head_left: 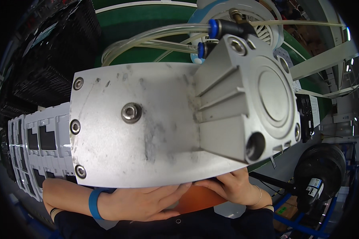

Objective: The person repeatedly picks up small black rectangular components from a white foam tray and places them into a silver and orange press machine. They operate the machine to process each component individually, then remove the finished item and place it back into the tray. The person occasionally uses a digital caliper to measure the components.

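Observation:
A grey metal plate (pixel 147 127) with bolts and a ribbed pneumatic cylinder (pixel 251 103) fills the middle of the view and hides most of what lies below it. My left hand (pixel 143 203), with a blue wristband, lies flat with its fingers stretched to the right over an orange surface (pixel 199 199). My right hand (pixel 233 185), wearing a thin bracelet, reaches in from the right. Its fingertips disappear under the plate's lower edge, close to the left hand's fingertips. What they touch is hidden.
Clear hoses (pixel 147 40) run to blue fittings on top of the cylinder. White moulded parts (pixel 40 139) are stacked at the left, with black crates (pixel 48 59) above them. A green belt (pixel 147 20) runs behind. A black fan (pixel 323 167) stands at the lower right.

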{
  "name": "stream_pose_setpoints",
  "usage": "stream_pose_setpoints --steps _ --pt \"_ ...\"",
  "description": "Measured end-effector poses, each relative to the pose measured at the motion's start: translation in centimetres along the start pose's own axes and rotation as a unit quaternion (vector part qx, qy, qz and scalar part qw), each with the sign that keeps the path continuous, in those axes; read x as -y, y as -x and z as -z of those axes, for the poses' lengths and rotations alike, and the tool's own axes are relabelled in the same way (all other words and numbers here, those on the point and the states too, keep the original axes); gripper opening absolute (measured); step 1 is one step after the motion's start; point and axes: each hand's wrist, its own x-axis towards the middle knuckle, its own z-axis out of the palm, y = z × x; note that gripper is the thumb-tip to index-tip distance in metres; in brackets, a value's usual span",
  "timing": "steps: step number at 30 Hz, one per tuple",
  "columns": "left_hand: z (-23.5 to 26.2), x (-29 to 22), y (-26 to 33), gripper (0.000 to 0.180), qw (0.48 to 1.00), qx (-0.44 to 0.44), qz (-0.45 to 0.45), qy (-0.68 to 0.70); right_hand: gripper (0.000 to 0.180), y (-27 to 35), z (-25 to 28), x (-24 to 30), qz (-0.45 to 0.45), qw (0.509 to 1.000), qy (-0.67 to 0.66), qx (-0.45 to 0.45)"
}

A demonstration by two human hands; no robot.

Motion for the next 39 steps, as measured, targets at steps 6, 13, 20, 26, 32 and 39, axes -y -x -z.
stream_pose_setpoints --steps 6,13,20,26,32,39 --pt "-0.2 0.0 -0.1 0.063 0.999 -0.004 0.019 0.027 0.031 -0.6 0.0 -0.2 -0.010 0.999 -0.034 0.020" --pt "0.1 -0.3 0.1 0.056 0.998 -0.056 0.009 0.024 0.032 -1.8 1.0 -0.5 0.011 0.993 -0.100 0.062" --pt "0.9 -0.6 2.0 0.048 0.924 -0.239 0.111 0.276 0.030 0.6 2.3 1.3 -0.205 0.936 -0.285 -0.021" --pt "2.5 -2.1 5.1 0.030 0.815 -0.222 0.252 0.473 0.031 -3.1 0.1 7.7 0.029 0.957 -0.287 -0.023" --pt "5.2 4.0 12.7 0.015 0.722 -0.371 0.411 0.415 0.023 -2.3 2.5 13.3 0.108 0.799 -0.541 -0.238" --pt "2.6 11.1 15.9 0.030 0.705 -0.320 0.533 0.341 0.023 -0.1 7.4 15.6 0.186 0.648 -0.733 -0.090"
